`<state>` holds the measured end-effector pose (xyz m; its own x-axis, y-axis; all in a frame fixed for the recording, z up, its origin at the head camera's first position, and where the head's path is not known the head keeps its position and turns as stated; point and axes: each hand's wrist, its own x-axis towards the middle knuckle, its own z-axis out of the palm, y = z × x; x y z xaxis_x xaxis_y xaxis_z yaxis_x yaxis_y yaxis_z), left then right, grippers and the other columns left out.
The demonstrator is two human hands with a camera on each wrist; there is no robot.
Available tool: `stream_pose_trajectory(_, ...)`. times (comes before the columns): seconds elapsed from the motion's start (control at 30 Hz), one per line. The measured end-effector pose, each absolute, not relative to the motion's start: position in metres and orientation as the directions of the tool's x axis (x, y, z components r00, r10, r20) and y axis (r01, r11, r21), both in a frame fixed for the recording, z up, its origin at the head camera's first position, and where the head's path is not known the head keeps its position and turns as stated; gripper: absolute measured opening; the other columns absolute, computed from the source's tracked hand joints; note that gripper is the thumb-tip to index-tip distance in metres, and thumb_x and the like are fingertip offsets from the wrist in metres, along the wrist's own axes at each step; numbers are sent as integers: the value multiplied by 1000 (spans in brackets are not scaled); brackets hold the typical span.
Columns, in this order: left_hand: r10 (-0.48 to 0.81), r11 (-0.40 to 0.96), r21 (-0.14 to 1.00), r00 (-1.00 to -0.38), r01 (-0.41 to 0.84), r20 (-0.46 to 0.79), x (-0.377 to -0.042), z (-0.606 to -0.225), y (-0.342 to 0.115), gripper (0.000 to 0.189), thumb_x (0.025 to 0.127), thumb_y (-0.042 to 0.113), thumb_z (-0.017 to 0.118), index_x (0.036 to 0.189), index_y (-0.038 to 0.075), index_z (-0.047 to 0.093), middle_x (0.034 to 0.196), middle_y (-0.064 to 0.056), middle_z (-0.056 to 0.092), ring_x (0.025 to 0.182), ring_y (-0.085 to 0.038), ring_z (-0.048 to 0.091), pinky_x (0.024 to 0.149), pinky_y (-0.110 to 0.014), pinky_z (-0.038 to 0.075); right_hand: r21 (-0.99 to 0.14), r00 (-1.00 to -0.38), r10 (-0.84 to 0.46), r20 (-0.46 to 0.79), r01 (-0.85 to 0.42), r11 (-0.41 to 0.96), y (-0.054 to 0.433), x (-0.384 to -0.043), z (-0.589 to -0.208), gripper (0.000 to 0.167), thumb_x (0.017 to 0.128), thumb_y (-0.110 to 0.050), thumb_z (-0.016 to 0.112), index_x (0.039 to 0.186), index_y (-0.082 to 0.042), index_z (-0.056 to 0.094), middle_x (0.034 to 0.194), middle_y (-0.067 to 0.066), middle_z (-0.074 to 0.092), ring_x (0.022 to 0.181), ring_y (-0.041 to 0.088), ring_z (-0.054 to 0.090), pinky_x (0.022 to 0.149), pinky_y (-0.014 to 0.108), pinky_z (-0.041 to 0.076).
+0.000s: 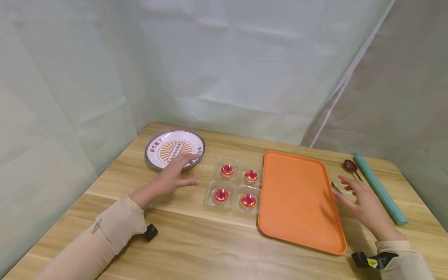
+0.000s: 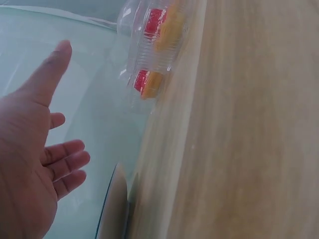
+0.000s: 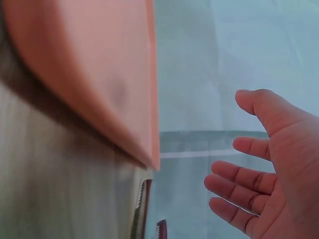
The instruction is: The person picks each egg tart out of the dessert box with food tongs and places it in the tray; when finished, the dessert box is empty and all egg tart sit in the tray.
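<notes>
In the head view the left hand is hovering near the plate, the right hand by the orange tray, clear containers of red-topped tarts sitting between; left wrist, then right, thumbs are standing apart from loosely bent fingers.

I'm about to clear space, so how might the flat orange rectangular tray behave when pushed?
The orange rectangular tray probably slides flat rather than tips, being low and broad. It looks straight-sided, so likely stiff, and thin-edged, so perhaps light.
</notes>
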<state>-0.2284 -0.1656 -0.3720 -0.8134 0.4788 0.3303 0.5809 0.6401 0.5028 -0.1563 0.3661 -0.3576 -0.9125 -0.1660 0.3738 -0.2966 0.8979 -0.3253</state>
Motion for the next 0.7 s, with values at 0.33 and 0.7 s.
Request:
stream_pose_trajectory(0.33, 514, 544, 620, -809, 565, 287, -223, -368, -159, 78, 74, 24, 82, 137, -2, 45, 137, -20, 51, 119, -36, 53, 104, -52, 44, -304, -894, -199, 401, -335, 892, 352, -151, -344, 45, 89, -22, 68, 128, -1, 57, 103, 16, 64, 80, 4, 52, 63, 22, 46)
stream_pose_trajectory(0.7, 569, 519, 614, -776, 595, 272, -218, -369, -150, 77, 71, 27, 84, 135, 1, 48, 129, -20, 56, 112, -32, 55, 96, -51, 48, -285, -843, -272, 464, -433, 855, 327, -147, -344, 40, 83, -13, 74, 120, -4, 62, 93, 4, 61, 74, 0, 46, 56, 19, 43)
